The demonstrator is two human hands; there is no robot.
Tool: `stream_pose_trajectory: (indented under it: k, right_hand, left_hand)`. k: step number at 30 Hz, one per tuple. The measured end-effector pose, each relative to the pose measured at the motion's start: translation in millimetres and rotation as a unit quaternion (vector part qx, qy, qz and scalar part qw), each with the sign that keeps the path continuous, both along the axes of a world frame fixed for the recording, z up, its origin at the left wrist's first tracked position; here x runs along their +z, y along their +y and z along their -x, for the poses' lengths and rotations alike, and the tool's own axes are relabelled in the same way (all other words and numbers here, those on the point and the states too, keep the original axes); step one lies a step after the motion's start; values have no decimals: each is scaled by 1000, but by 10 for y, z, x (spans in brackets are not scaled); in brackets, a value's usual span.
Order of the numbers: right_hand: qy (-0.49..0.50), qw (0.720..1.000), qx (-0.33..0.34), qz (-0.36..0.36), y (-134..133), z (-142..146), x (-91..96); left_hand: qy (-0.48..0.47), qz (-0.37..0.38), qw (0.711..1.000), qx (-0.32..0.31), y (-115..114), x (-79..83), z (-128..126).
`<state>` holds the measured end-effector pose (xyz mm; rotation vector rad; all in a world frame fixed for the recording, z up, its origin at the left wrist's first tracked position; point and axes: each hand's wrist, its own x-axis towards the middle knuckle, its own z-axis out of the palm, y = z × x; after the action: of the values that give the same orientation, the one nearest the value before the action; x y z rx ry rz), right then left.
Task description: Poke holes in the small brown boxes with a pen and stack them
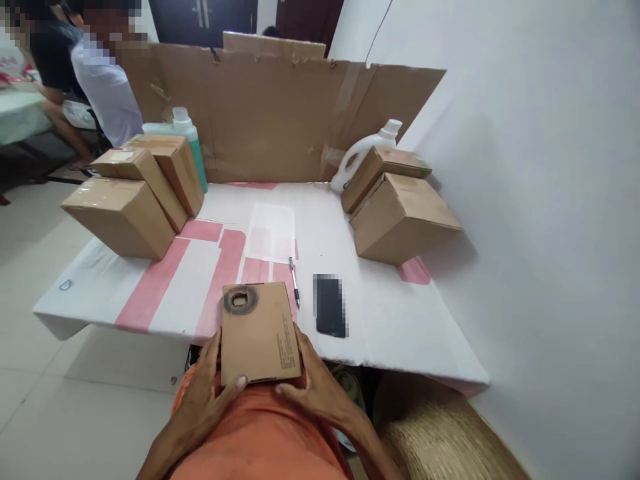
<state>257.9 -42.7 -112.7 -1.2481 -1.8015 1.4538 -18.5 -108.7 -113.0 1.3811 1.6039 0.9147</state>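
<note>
You had the small cardboard box (260, 333) between both hands at the near edge of the counter (400, 320). Its far end was over the pink-striped cover and its near end was above your lap. Your left hand (207, 387) was wrapped round the left side with the thumb hooked over the near edge. Your right hand (313, 380) lay flat along the right side, fingers closed against the cardboard, so both had a firm hold on it. A dark ring (241, 299) sat on the far end of the box's top face; I couldn't tell whether it was a roll of tape or a mark. If it was loose, a level box was what counted, and the two-sided clasp suited that well. The pen (295, 281) lay just beside the far right corner and the phone (331, 306) was near it, so the right side wanted care. Stacked parcels stood well apart: three on the left (120, 213) in front of a green bottle (193, 143), and two on the right (400, 213) by a white jug (363, 153). A cardboard sheet (270, 113) stood behind them all.
</note>
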Motion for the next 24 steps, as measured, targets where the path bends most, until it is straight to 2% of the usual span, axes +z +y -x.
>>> stream_pose_trajectory:
  k: [2, 5, 7, 10, 12, 14, 17, 20, 24]
  right_hand:
    - [1, 1000, -30, -6, -13, 44, 138]
    - [31, 997, -71, -9, 139, 79, 443]
    - [58, 994, -85, -41, 293, 141, 605]
    - [92, 988, -98, -78, 502, 325, 640]
    - [101, 988, -99, -69, 594, 473, 556]
    - [101, 989, -94, -53, 645, 621, 474]
    - [111, 992, -54, -37, 697, 901, 471]
    - [147, 988, 22, -35, 804, 1375, 562]
    - [178, 972, 146, -43, 1061, 2239, 585]
  left_hand:
    - [-12, -7, 1000, -9, -6, 219, 46]
    - [-24, -35, 999, -1, 54, 562, 187]
    - [-7, -52, 998, 24, 144, 677, 261]
    - [18, -60, 994, 92, 340, 599, 260]
    - [15, -74, 985, 153, 470, 446, 200]
    - [-9, -88, 979, 185, 558, 298, 149]
    - [-49, -96, 969, 221, 589, 164, 247]
    - [-37, -125, 941, 313, 583, 140, 704]
    - [-5, -166, 903, 396, 713, 274, 1654]
